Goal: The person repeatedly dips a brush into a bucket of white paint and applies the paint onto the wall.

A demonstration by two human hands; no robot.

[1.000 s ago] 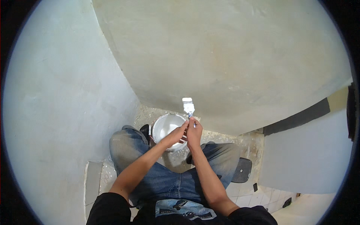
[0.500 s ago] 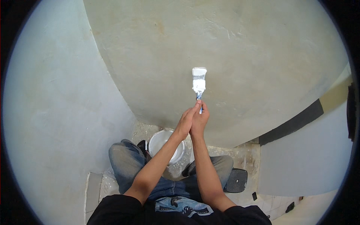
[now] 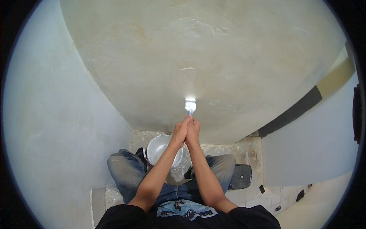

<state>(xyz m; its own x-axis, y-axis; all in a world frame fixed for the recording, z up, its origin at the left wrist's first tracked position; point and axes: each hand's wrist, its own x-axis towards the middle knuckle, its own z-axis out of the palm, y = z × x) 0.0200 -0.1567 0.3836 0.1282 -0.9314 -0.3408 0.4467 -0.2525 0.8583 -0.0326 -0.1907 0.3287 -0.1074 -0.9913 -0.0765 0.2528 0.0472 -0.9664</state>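
Note:
A paintbrush, its head coated in white paint, presses against the greenish-grey wall in front of me. My right hand is closed round its handle. Pressed against it from the left, my left hand also closes on the handle, most of which the fingers hide. Above the bristles a faint wet streak runs up the wall, ending in a thin white line of paint.
A white bucket with white paint in it stands on the stained floor between my legs. Beside my right knee is a dark stool. A pale wall rises close on the left; a dark grey band lies at the right.
Both hands have drawn the paintbrush down the wall toward me, and its bristles now lie against the wall. A wet streak shows where it passed. The view has shifted slightly.

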